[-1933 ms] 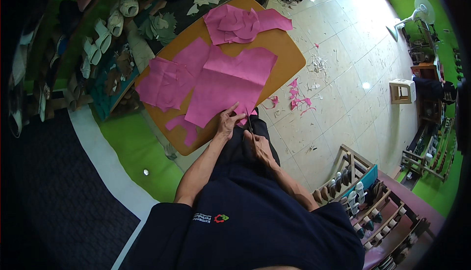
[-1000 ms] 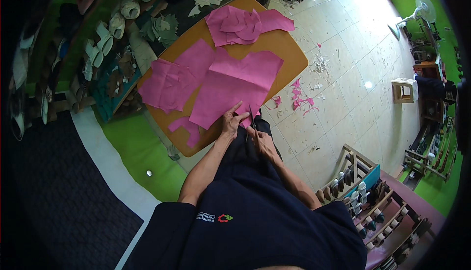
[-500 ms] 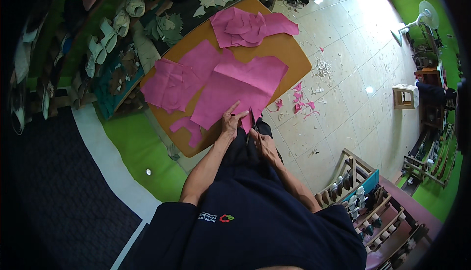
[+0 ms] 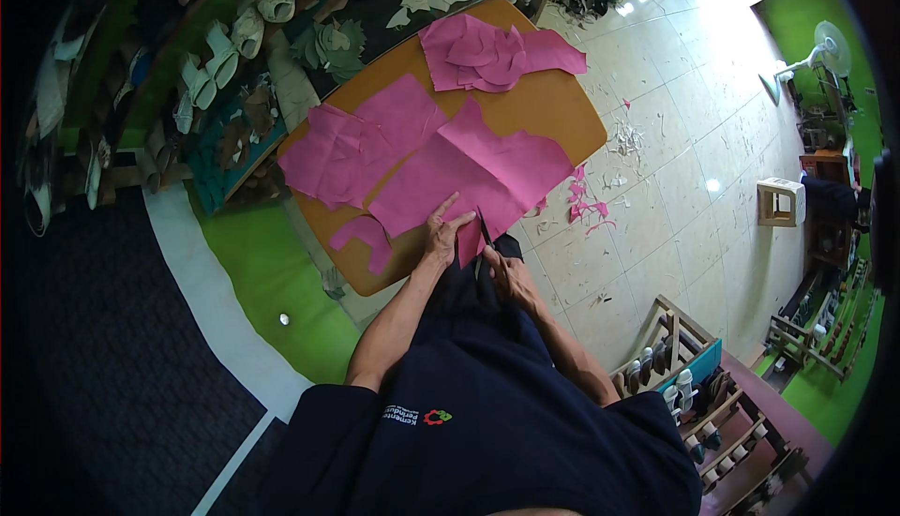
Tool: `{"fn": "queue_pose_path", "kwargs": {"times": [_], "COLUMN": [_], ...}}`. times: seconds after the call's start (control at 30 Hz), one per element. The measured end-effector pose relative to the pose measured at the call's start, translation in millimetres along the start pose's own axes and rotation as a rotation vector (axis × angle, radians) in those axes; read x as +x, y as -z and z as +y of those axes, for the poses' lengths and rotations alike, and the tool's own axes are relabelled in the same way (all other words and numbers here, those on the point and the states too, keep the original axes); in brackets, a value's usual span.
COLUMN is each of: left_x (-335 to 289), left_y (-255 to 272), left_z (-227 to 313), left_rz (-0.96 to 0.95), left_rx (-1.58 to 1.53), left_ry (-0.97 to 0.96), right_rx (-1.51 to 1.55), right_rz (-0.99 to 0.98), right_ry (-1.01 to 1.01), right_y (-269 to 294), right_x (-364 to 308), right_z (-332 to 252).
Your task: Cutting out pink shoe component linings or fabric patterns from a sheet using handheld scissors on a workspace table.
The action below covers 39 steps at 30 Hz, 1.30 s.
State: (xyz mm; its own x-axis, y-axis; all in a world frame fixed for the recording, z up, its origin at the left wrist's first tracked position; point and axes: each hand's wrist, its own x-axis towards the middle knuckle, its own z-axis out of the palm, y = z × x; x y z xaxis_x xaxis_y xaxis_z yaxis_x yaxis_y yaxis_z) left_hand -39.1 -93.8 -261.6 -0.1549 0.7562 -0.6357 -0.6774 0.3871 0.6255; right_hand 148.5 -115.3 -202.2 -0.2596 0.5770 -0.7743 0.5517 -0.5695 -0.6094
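Observation:
My right hand is closed round a pair of scissors, whose dark blades point away from me at the near edge of a large pink sheet. My left hand holds that sheet's near edge just left of the blades, the index finger stretched over it. A narrow flap of the sheet hangs down between my hands, over my dark trousers. Most of the sheet lies on an orange-brown table. Whether it is leather or cloth, I cannot tell.
Stacked pink cut pieces lie on the table's left, with another pink pile at the far end and a curved offcut nearer. Pink scraps litter the tiled floor. Shoe shelves stand left, a shoe rack right.
The large pink sheet has turned, its right side swinging right and toward me. The flap between my hands looks darker and more folded. The whole view has shifted slightly.

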Motion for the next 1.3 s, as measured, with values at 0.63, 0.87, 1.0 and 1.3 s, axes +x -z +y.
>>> {"fn": "queue_pose_path", "kwargs": {"times": [0.63, 0.87, 1.0, 1.3], "left_x": [-3, 1, 2, -13], "left_y": [11, 13, 21, -29], "left_z": [12, 35, 46, 80], "left_rz": [-0.032, -0.059, -0.024, -0.112], "left_rx": [0.053, 0.029, 0.153, 0.155], "left_ry": [-0.098, -0.126, -0.105, -0.16], "right_rx": [-0.144, -0.161, -0.286, -0.346], "right_rz": [-0.243, -0.272, -0.287, -0.327], "right_ry": [0.023, 0.005, 0.024, 0.133], "right_y": [35, 58, 72, 83], "right_x": [22, 30, 28, 52], "right_z": [-49, -66, -85, -83]}}
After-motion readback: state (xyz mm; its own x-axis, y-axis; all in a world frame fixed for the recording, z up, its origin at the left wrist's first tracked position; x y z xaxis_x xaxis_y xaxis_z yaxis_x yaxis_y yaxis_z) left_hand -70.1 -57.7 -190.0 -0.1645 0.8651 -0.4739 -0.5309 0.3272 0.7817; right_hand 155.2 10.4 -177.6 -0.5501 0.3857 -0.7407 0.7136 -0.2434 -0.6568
